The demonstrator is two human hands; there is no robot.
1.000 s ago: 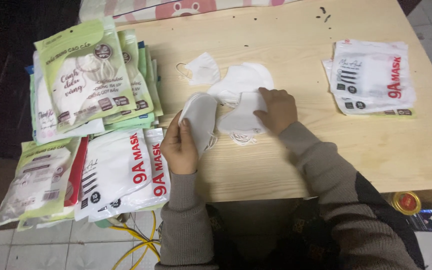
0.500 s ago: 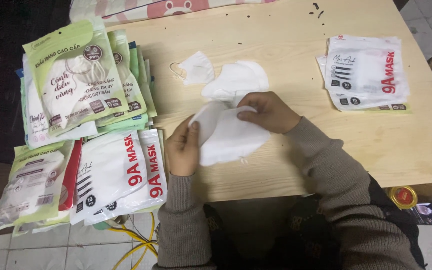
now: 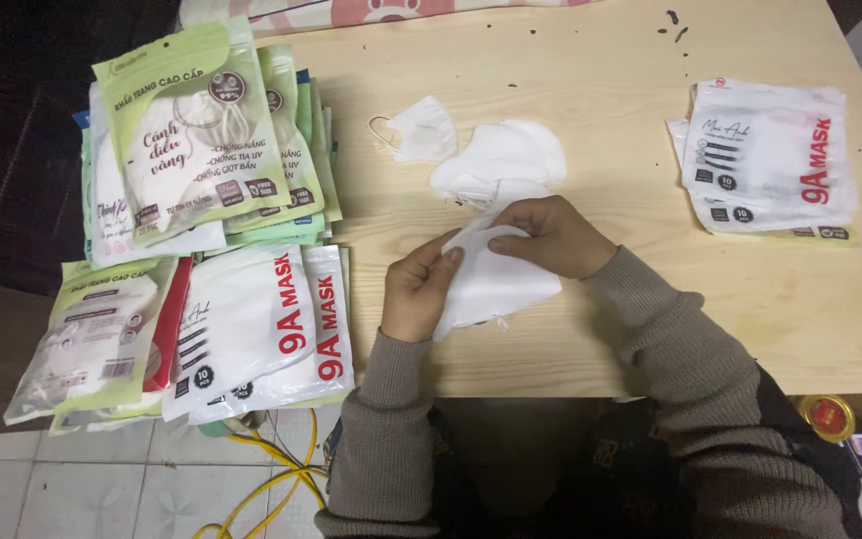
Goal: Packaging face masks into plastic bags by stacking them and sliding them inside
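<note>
Both hands work one white face mask point(image 3: 496, 284) low on the wooden bench point(image 3: 601, 150), just above its near edge. Left hand point(image 3: 419, 289) has its grip closed on the mask's left edge, thumb on top, fingers curled under. Right hand point(image 3: 549, 235) pinches the mask's top edge, grip narrow, knuckles up. Mask lies flat-ish between the two grips, its lower part resting on the bench.

Just above the right grip: a small pile of loose white masks point(image 3: 499, 158), touching or nearly touching the held one, can't tell which. Up-left of that pile, a single folded mask with an ear loop point(image 3: 419, 130), apart from it.

Left of the left grip: white pouches with red lettering point(image 3: 261, 329), overhanging the bench edge. Above those, a stack of green pouches point(image 3: 202, 140). Further left, one more green pouch point(image 3: 97, 334).

Well right of the right grip: a short stack of white pouches point(image 3: 770, 158). Yellow cable point(image 3: 261, 479) on the tile floor below.
</note>
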